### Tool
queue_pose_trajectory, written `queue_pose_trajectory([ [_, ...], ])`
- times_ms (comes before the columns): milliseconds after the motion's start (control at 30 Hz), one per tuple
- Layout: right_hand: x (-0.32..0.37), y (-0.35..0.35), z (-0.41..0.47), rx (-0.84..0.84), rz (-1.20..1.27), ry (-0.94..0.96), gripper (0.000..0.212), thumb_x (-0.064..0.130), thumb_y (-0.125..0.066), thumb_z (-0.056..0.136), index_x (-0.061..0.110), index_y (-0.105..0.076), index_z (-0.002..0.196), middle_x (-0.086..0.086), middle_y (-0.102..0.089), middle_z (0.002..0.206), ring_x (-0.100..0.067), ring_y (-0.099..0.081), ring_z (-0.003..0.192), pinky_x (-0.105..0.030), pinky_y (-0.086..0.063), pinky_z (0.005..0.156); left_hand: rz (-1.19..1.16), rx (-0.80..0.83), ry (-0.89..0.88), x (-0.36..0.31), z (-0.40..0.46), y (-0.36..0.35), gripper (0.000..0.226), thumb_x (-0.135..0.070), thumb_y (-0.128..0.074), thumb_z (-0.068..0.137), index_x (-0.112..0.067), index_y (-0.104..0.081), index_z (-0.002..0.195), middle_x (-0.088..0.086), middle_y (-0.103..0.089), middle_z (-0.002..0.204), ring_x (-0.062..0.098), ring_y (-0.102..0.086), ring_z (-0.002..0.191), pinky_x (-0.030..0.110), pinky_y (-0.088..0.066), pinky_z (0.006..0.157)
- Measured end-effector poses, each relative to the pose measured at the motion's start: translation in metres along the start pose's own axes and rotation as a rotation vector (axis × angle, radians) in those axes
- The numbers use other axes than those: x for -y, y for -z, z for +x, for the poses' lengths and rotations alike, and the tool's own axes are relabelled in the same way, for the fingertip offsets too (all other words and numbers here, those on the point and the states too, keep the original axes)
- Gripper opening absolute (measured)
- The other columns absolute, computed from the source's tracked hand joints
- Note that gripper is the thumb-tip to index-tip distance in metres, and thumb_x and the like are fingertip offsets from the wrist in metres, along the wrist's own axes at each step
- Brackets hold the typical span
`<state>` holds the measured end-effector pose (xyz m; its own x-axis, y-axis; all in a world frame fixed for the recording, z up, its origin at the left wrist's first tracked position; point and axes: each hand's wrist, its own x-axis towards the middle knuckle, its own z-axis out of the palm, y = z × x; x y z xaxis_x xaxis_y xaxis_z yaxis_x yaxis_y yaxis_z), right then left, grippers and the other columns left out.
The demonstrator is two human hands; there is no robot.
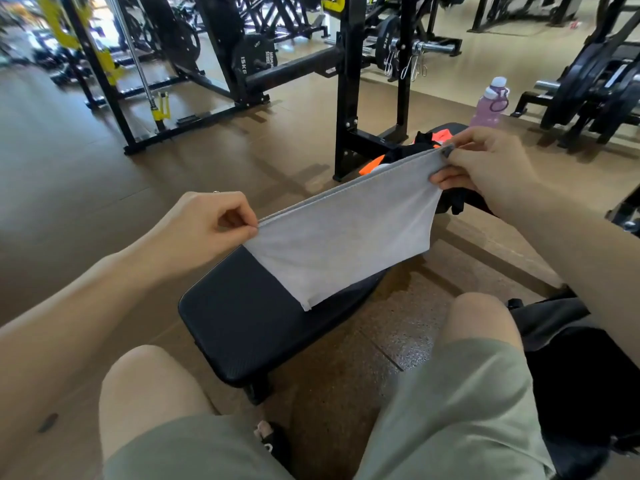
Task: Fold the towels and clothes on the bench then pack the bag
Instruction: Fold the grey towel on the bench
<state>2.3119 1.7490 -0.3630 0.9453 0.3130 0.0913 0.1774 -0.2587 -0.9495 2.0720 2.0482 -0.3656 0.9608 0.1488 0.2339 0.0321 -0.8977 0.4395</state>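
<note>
Towel (pixel 343 233) stretched between pinching hands (pixel 349 188), seemingly folded

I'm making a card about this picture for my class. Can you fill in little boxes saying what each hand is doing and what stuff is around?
Place: a gym with weight machines
Left hand: pinches one top corner of the grey towel
Right hand: pinches the other top corner
Towel: held up stretched between both hands, hanging above the black bench
Clothes pile: black and orange, at the bench's far end, not yet folded
Water bottle: pink, standing beyond the pile
Bag: dark, beside the person's right leg
</note>
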Motion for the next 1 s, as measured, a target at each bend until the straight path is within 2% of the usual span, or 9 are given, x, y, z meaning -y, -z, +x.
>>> queue_pose_trajectory([
  [133, 0.0, 0.001, 0.0, 0.021, 0.023, 0.001, 0.011, 0.003, -0.057, 0.098, 0.01, -0.065, 0.103, -0.013, -0.068, 0.084, -0.03, -0.073, 0.076, -0.035, -0.062, 0.074, -0.069, -0.077, 0.137, -0.003, -0.003, 0.001, 0.009, -0.017, -0.076, 0.088, -0.023, -0.072, 0.082, -0.013, -0.074, 0.085, 0.003, -0.068, 0.081, 0.019, -0.053, 0.079],
  [233, -0.003, -0.005, 0.003, 0.047, -0.021, 0.02, 0.01, 0.003, -0.059, 0.098, 0.007, -0.065, 0.104, -0.013, -0.068, 0.081, -0.034, -0.073, 0.078, -0.039, -0.062, 0.075, -0.06, -0.093, 0.199, 0.004, -0.003, 0.001, 0.012, -0.019, -0.079, 0.085, -0.021, -0.07, 0.077, -0.011, -0.075, 0.082, 0.004, -0.069, 0.08, 0.025, -0.055, 0.081],
  [333, -0.008, -0.019, 0.016, 0.067, -0.023, 0.012, 0.01, 0.002, -0.059, 0.097, 0.009, -0.066, 0.099, -0.012, -0.069, 0.082, -0.033, -0.075, 0.078, -0.039, -0.062, 0.077, 0.021, -0.102, 0.171, 0.015, -0.001, 0.003, 0.017, -0.016, -0.079, 0.085, -0.021, -0.064, 0.078, -0.009, -0.073, 0.081, 0.008, -0.069, 0.08, 0.028, -0.056, 0.078],
  [467, -0.006, -0.048, 0.044, 0.066, 0.007, -0.033, 0.015, -0.001, -0.056, 0.098, 0.01, -0.065, 0.097, -0.011, -0.07, 0.09, -0.022, -0.076, 0.077, -0.031, -0.063, 0.077, 0.144, -0.079, 0.077, 0.044, 0.016, 0.011, 0.015, -0.01, -0.074, 0.088, -0.02, -0.069, 0.098, -0.007, -0.069, 0.09, 0.005, -0.065, 0.084, 0.017, -0.05, 0.078],
  [600, 0.01, -0.089, 0.077, 0.122, 0.118, -0.025, 0.026, -0.011, -0.046, 0.096, 0.009, -0.056, 0.083, -0.014, -0.063, 0.087, -0.015, -0.073, 0.062, -0.023, -0.061, 0.069, 0.362, -0.114, 0.03, 0.074, 0.042, 0.033, 0.017, -0.006, -0.07, 0.091, -0.011, -0.073, 0.107, 0.006, -0.068, 0.094, 0.022, -0.066, 0.085, 0.04, -0.056, 0.086],
  [767, 0.016, -0.124, 0.087, 0.065, 0.144, 0.07, 0.021, -0.007, -0.047, 0.093, 0.01, -0.055, 0.082, -0.013, -0.064, 0.089, -0.021, -0.073, 0.079, -0.029, -0.061, 0.077, 0.384, -0.283, 0.006, 0.092, 0.031, 0.055, 0.01, -0.009, -0.064, 0.094, -0.012, -0.068, 0.103, 0.005, -0.064, 0.095, 0.02, -0.059, 0.084, 0.039, -0.052, 0.079],
  [867, -0.042, -0.131, 0.068, 0.1, -0.215, 0.219, 0.007, 0.019, -0.06, 0.084, 0.023, -0.061, 0.077, 0.0, -0.072, 0.089, -0.018, -0.07, 0.084, -0.041, -0.059, 0.08, 0.448, -0.17, -0.071, 0.105, -0.007, 0.01, 0.009, -0.015, -0.056, 0.098, -0.016, -0.065, 0.101, -0.001, -0.059, 0.096, 0.023, -0.059, 0.081, 0.041, -0.053, 0.07],
  [900, -0.066, -0.132, 0.06, 0.138, -0.348, 0.246, 0.004, 0.021, -0.063, 0.08, 0.022, -0.063, 0.076, -0.001, -0.072, 0.086, -0.021, -0.069, 0.083, -0.043, -0.057, 0.08, 0.462, -0.098, -0.083, 0.11, -0.02, -0.014, 0.013, -0.019, -0.052, 0.097, -0.017, -0.064, 0.098, 0.0, -0.058, 0.094, 0.025, -0.059, 0.078, 0.04, -0.053, 0.065],
  [1000, -0.144, -0.139, 0.04, 0.296, -0.571, 0.212, 0.003, 0.002, -0.064, 0.079, 0.005, -0.063, 0.079, -0.012, -0.064, 0.086, -0.031, -0.061, 0.083, -0.04, -0.049, 0.076, 0.423, 0.138, -0.101, 0.127, -0.049, -0.093, 0.023, -0.029, -0.042, 0.094, -0.018, -0.061, 0.089, 0.0, -0.058, 0.084, 0.026, -0.06, 0.072, 0.034, -0.048, 0.057],
])
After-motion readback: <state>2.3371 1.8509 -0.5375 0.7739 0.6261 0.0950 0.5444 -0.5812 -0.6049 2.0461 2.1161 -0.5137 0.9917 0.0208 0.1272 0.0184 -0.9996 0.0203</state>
